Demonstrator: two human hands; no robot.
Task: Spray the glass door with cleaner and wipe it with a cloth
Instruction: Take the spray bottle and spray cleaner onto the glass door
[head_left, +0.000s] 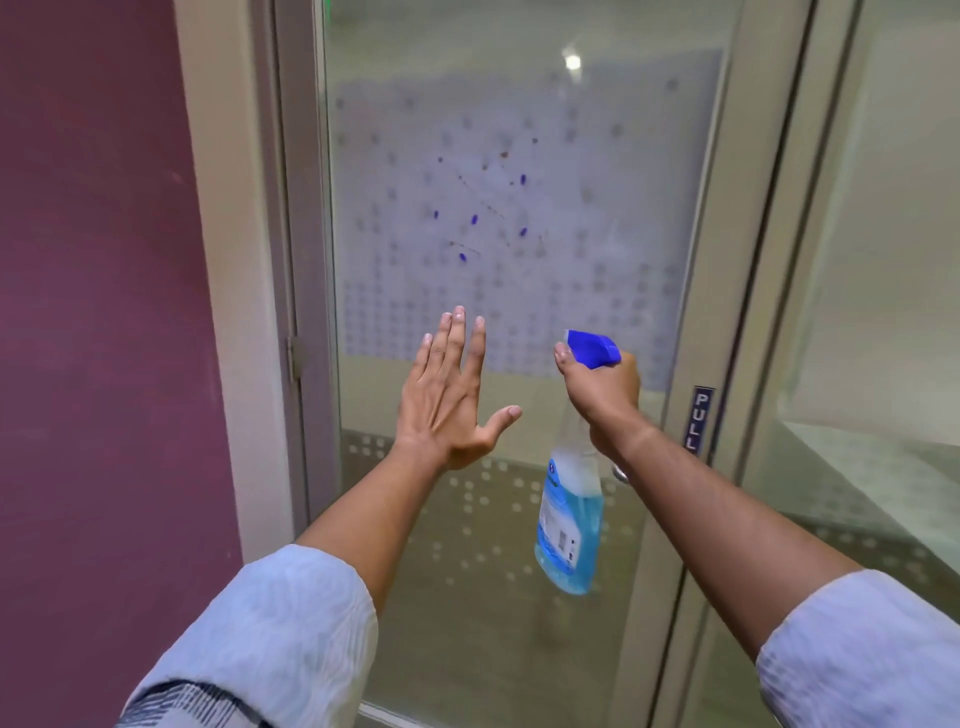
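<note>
The spray bottle (570, 512) is gripped at its blue trigger head by the right hand (602, 389), aimed at the glass door (519, 208); the left hand (447, 400) is held flat, empty; no cloth is seen; blue and brown spots (474, 219) may be missed if the nozzle is kept low

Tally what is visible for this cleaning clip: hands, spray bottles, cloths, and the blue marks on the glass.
Hands: 2, the left hand open, the right hand gripping the spray bottle
Spray bottles: 1
Cloths: 0 in view
Blue marks on the glass door: 6 that I can make out
Total: 9
</note>
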